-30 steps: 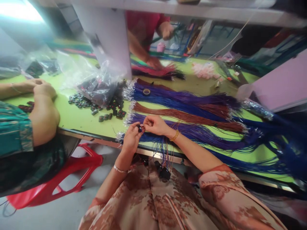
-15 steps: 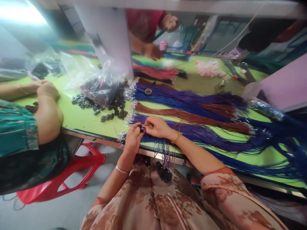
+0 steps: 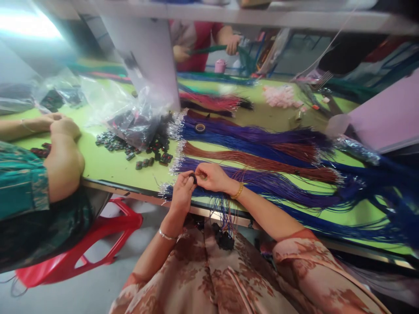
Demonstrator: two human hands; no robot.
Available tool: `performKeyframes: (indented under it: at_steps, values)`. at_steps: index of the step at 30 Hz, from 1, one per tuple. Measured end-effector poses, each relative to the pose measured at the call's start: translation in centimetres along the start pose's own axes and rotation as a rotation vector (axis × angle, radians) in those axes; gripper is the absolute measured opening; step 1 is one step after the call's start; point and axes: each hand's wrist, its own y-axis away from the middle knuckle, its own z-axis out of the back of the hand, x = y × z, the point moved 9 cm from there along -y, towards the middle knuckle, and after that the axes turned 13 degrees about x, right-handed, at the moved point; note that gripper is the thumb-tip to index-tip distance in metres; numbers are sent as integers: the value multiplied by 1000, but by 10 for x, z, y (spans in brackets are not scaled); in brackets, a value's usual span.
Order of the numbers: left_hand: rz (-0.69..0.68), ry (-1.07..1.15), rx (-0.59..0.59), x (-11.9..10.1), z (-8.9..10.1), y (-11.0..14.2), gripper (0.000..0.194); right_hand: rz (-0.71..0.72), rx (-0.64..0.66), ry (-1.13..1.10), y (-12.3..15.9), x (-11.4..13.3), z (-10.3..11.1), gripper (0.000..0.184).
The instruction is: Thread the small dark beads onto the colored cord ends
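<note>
My left hand (image 3: 182, 191) pinches a small black plastic connector (image 3: 194, 179) between thumb and fingers, over the front edge of the table. Right against it, my right hand (image 3: 212, 177) is closed, fingertips at the connector, on what looks like a thin wire; the wire's end is hidden by the fingers. Below the hands, loose blue and brown wires (image 3: 225, 211) hang over the edge to a cluster of black connectors (image 3: 225, 240) at my lap. Purple wires (image 3: 271, 179) with silvery tips lie under and beside my hands.
Brown wires (image 3: 235, 155), blue wires and a tape roll (image 3: 200, 127) lie behind. Black connectors (image 3: 144, 163) spread beside a clear bag (image 3: 131, 122) at left. A co-worker's arm (image 3: 63, 152) rests farther left, above a red stool (image 3: 114, 235). Another person's hand (image 3: 233, 44) holds green material across the table.
My hands stay together at the connector, and the right fingertips have closed in on it, covering the wire end. Across the table, the other person's hands have risen, with green material stretched between them.
</note>
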Motion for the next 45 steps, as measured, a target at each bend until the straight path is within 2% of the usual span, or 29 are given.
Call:
performKeyframes:
  at_steps: [10, 13, 15, 17, 18, 19, 20, 21, 23, 24, 25, 26, 28, 30, 32, 34, 36, 38, 39, 41, 43, 45]
  values:
    - [2, -8, -37, 1, 3, 1, 38, -36, 114, 161, 0, 4, -11, 7]
    - [2, -42, -45, 0, 0, 2, 37, -60, 131, 178, -1, 3, -7, 9]
    - [-84, -133, -71, -10, -4, 11, 32, -58, 159, 131, -2, 0, 1, 17]
    - [-260, -323, -90, -29, -15, 29, 25, -50, 193, 52, -2, -7, 13, 29]
    - [-358, -447, -62, -39, -27, 40, 22, -44, 212, 14, -2, -11, 19, 34]
    - [-445, -577, 21, -44, -44, 52, 19, -42, 234, -17, -2, -16, 24, 37]
    - [-511, -706, 169, -44, -67, 63, 18, -45, 260, -29, -1, -21, 26, 38]
    - [-563, -832, 373, -37, -92, 75, 21, -51, 283, -24, -1, -26, 27, 38]
    - [-623, -1073, 813, -7, -136, 104, 27, -72, 298, 27, 0, -35, 27, 34]
    - [-629, -1190, 991, 11, -149, 116, 30, -82, 287, 58, 1, -37, 26, 31]
    - [-622, -1304, 1118, 29, -156, 124, 32, -84, 271, 80, 1, -37, 24, 28]
    - [-607, -1405, 1192, 44, -160, 128, 33, -77, 260, 89, 1, -35, 21, 24]
    - [-589, -1538, 1225, 63, -160, 128, 35, -45, 263, 71, 0, -24, 11, 20]
    - [-615, -1564, 1189, 66, -159, 128, 43, -18, 282, 57, -2, -10, -1, 18]
    - [-670, -1516, 1120, 57, -155, 130, 53, -44, 290, 89, -5, -3, -13, 15]
    - [-724, -1430, 1016, 36, -147, 132, 53, -109, 293, 136, -6, -3, -23, 13]
    - [-742, -1321, 865, 7, -129, 126, 44, -166, 305, 150, -6, -7, -32, 11]
    - [-709, -1196, 619, -33, -96, 108, 34, -190, 312, 150, -5, -9, -38, 11]
    - [-681, -1127, 442, -55, -71, 95, 30, -189, 307, 153, -4, -9, -39, 11]
    - [-624, -1021, 25, -101, -10, 71, 23, -174, 281, 178, -2, -8, -39, 12]
    - [-556, -1129, -265, -136, 39, 50, 24, -158, 248, 225, 0, -4, -38, 15]
    - [-429, -1376, -413, -157, 75, 24, 30, -146, 221, 277, 2, -1, -36, 17]
